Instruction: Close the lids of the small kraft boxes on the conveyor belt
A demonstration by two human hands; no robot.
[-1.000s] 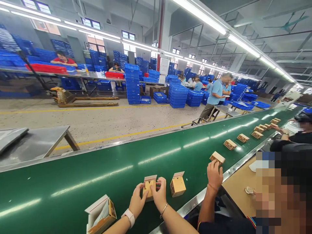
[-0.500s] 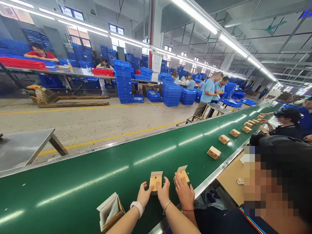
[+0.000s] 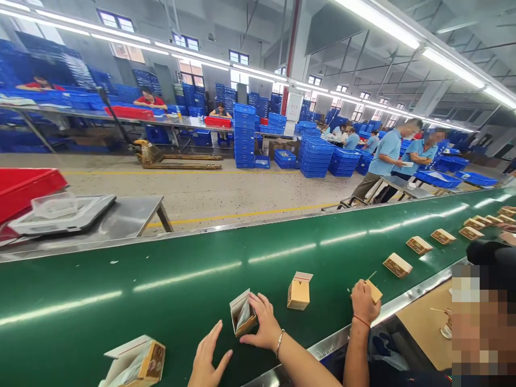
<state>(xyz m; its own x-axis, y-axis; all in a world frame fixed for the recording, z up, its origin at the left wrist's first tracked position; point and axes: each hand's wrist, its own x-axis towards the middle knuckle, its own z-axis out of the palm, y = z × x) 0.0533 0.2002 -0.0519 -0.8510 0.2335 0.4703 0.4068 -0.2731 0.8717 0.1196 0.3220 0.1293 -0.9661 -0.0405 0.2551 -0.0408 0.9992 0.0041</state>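
Note:
My right hand (image 3: 264, 322) grips the right side of a small cardboard box (image 3: 253, 325), its thumb low at the front and its fingers by the upper rim. That box's lid stands up, and a clear plastic bag (image 3: 243, 312) shows inside. Just left of it, my left hand (image 3: 210, 352) is open, thumb apart from the fingers, holding nothing. Another open box (image 3: 155, 361) with bagged contents lies at the lower left. A box (image 3: 299, 295) with its top folded in and its end flap raised stands on the green belt to the right of my right hand.
A co-worker's hand (image 3: 365, 301) rests on a box (image 3: 374, 292) to my right. Closed boxes (image 3: 398, 265) line the green conveyor belt (image 3: 193, 274) farther along. Beyond its metal edge stand a steel table (image 3: 139, 215) with a scale (image 3: 66, 212) and a red bin (image 3: 28, 188).
My hands have left the box with the folded-in top and moved left to the open one, which my right hand now grips. The view has swung left, and another open box shows at lower left.

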